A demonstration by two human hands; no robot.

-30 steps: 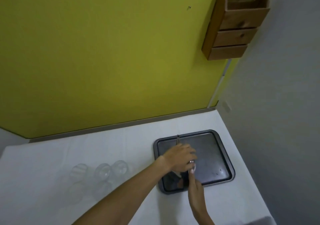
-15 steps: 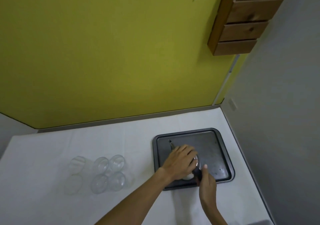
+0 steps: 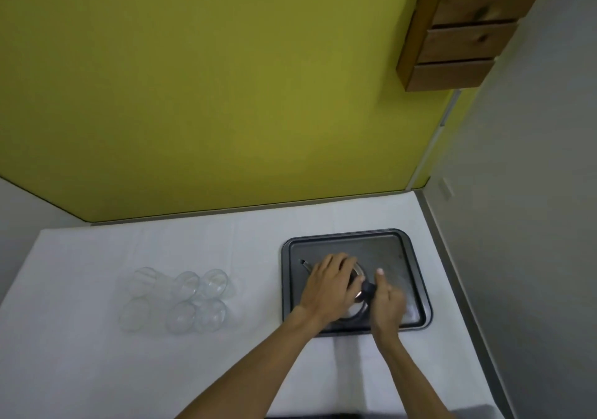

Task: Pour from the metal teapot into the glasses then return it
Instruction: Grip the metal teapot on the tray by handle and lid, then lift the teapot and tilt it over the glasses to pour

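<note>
wall: yellow wall (image 3: 210,95) behind the work surface, grey wall to your right; a wooden drawer unit (image 3: 465,30) hangs in the corner, clear of the work.
table: white-covered table (image 3: 193,354) runs under both your arms; nothing spilled on it that can be seen.
tray: dark baking tray (image 3: 387,241) sits at the right of the table, flat, near the grey wall.
glasses: six clear glasses (image 3: 181,299) stand in two rows of three, well apart from the tray, to its left. all look empty, though clear glass on white cloth is hard to read.
teapot: metal teapot (image 3: 357,308) stands on the tray, mostly hidden under your hands; its spout tip (image 3: 302,262) points left towards the glasses.
left hand: your left hand (image 3: 329,284) lies palm-down over the top of the pot, fingers spread across the lid. whether it presses or merely rests cannot be told.
right hand: your right hand (image 3: 386,302) is closed around the dark handle (image 3: 368,287) at the pot's right side, thumb raised.
progress: judged at the start. grip taken, pot not lifted. pouring into every glass remains, then the return to the tray.
</note>
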